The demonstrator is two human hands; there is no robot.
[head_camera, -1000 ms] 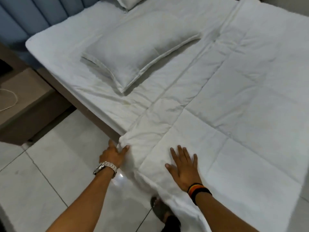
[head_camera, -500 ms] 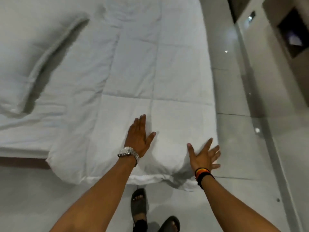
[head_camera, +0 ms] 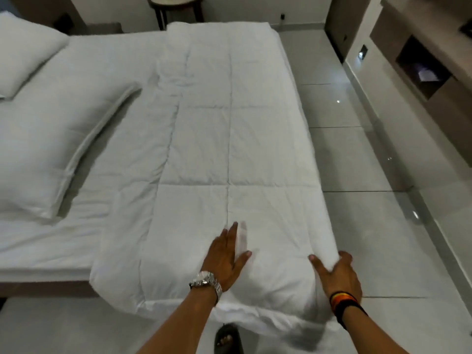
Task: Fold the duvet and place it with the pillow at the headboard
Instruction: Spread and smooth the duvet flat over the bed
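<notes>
A white quilted duvet (head_camera: 229, 139) lies folded into a long strip across the foot of the bed, its near end hanging over the mattress edge. My left hand (head_camera: 224, 259), with a metal watch, rests flat and open on the duvet's near end. My right hand (head_camera: 337, 274), with a striped wristband, wraps around the duvet's near right corner, thumb on top and fingers on the side. A large white pillow (head_camera: 51, 149) lies on the sheet to the left. A second pillow (head_camera: 23, 54) sits at the far left.
The mattress sheet (head_camera: 109, 62) is bare between pillow and duvet. Glossy floor tiles (head_camera: 357, 159) run along the right. A wooden cabinet (head_camera: 421, 65) stands at the right wall, a small round table (head_camera: 176, 3) beyond the bed. My sandalled foot (head_camera: 227, 341) is below.
The view has swung right along the bed. Both hands have moved to the duvet's near right end; the right hand went from flat with spread fingers to closing on the corner.
</notes>
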